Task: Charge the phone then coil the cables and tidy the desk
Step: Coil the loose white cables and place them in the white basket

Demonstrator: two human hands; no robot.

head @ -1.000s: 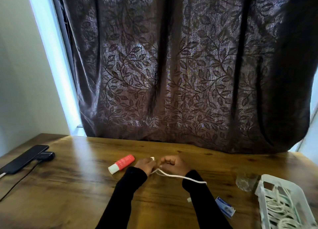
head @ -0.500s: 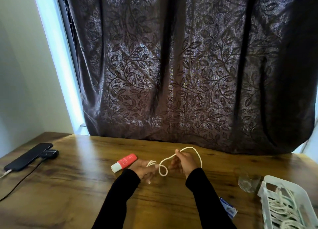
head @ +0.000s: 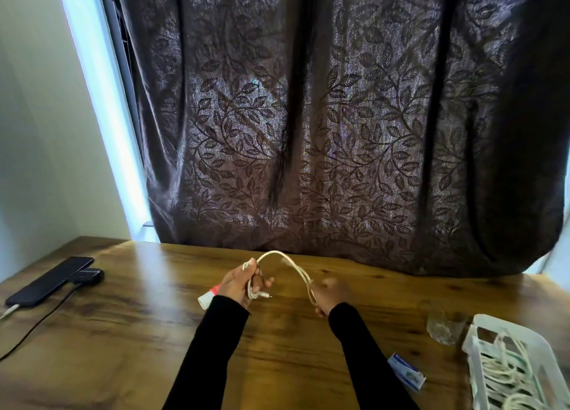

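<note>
A white cable (head: pixel 285 260) arches between my two hands above the wooden desk (head: pixel 123 332). My left hand (head: pixel 239 283) grips a few wound loops of it, with the plug end sticking out to the right. My right hand (head: pixel 331 295) pinches the cable's other stretch lower down. A black phone (head: pixel 49 280) lies at the desk's far left with a white cable plugged into its near end. Beside it sits a black charger block (head: pixel 89 275) with a dark lead running off the left edge.
A red and white tube (head: pixel 207 298) lies partly hidden behind my left wrist. A clear glass (head: pixel 444 326) stands at the right, next to a white basket (head: pixel 476 340) holding coiled white cables. A small blue and white packet (head: pixel 407 375) lies near my right sleeve. A dark curtain hangs behind.
My hands have lifted off the desk and moved apart. Loops of the cable are now gathered in my left hand, and my right hand has slid down and out along the cable.
</note>
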